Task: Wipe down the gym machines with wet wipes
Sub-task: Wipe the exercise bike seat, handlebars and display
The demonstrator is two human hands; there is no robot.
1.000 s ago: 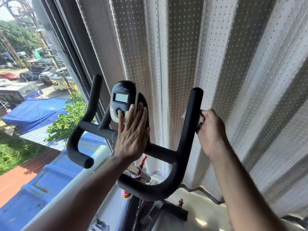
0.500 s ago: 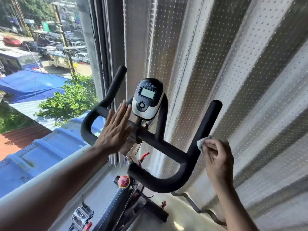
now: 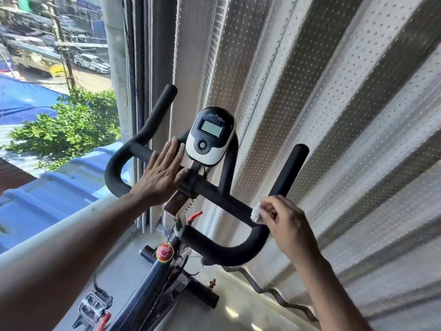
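Observation:
An exercise bike's black foam handlebar (image 3: 224, 199) fills the middle of the view, with a black-and-white display console (image 3: 209, 136) mounted above its crossbar. My left hand (image 3: 162, 175) lies flat with straight fingers on the crossbar, just left of the console. My right hand (image 3: 284, 225) pinches a small white wet wipe (image 3: 255, 213) and presses it against the bar at the lower bend of the right grip. Most of the wipe is hidden under my fingers.
A red resistance knob (image 3: 164, 252) and the bike frame sit below the handlebar, with a pedal (image 3: 94, 306) at lower left. A dotted curtain (image 3: 334, 115) hangs close behind the bike. A curled barbell (image 3: 281, 297) lies on the floor. A window (image 3: 47, 103) is at left.
My right hand slid the wipe down the right grip from near its top to the lower bend. My left hand moved off the console onto the crossbar beside it.

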